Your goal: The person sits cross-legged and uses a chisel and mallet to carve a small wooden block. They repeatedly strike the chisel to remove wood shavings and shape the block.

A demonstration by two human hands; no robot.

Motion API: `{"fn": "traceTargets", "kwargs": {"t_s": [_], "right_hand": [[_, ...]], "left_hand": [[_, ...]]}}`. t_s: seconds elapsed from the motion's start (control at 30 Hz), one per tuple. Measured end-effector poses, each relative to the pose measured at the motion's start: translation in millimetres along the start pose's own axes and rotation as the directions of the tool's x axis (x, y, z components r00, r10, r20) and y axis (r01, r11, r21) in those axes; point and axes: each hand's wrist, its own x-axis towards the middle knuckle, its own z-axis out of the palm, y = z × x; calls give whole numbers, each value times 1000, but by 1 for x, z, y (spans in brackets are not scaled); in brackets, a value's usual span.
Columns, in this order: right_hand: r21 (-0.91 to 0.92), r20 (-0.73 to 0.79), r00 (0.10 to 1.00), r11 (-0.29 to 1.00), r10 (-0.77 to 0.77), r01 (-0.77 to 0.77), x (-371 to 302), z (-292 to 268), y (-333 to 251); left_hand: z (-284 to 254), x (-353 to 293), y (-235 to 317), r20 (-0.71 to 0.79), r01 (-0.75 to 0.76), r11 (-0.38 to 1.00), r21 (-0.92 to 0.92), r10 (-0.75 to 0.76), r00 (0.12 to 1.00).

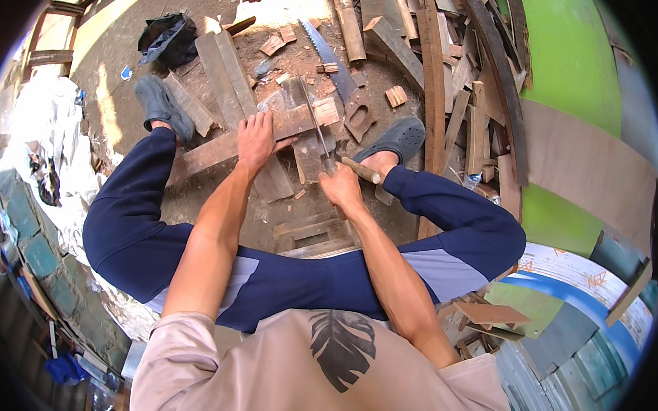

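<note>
A dirt floor littered with offcuts and planks is lying in sunlight under the seated person. The wood strip (303, 122) is resting across a longer plank (221, 151) between the feet. The left hand (255, 140) is pressing down on it, fingers spread flat over the wood. The right hand (342, 185) is wrapping tightly round the wooden handle of a thin saw (318, 128) whose blade is crossing the strip. Sawing seems to be under way; the next stroke probably calls for firm downward pressure and a straight pull. A larger handsaw (329, 60) is lying beyond, near grey clogs (394, 141).
</note>
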Motion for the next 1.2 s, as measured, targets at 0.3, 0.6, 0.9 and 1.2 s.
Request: {"fn": "traceTargets", "kwargs": {"t_s": [0.3, 0.6, 0.9, 1.2], "right_hand": [[195, -333, 892, 903, -306, 383, -9, 1, -4], [109, -163, 972, 976, -172, 191, -18, -6, -19], [-226, -167, 981, 973, -95, 55, -7, -5, 14], [324, -277, 952, 945, 131, -36, -43, -75, 0]], "left_hand": [[-1, -1, 0, 5, 5, 1000, -6, -5, 1000], [3, -7, -3, -25, 18, 1000, 25, -18, 1000], [2, -3, -1, 38, 51, 998, 39, -52, 998], [-15, 8, 33, 116, 72, 995, -65, -65, 991]]}}
